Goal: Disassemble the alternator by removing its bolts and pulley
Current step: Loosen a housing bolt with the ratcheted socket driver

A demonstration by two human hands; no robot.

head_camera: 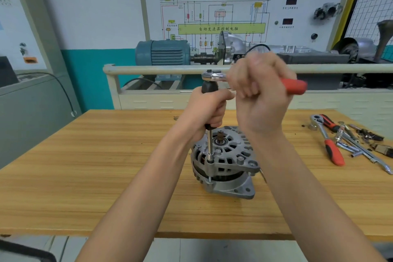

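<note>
Here, right hand [258, 89] blurred, ratchet [214, 76] handle hidden (mostly), alternator [223, 161] upright.

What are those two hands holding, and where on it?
Both hold one tool. The left hand grips the black handle of the upright extension bar seated on the grey alternator; the right hand grips the red-handled ratchet wrench mid-handle.

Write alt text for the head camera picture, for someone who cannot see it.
A person's right hand grips a red-handled ratchet while the left hand holds the black extension handle upright, its socket on a bolt of a silver alternator. The alternator stands on a wooden table, with spare tools lying at right.
</note>
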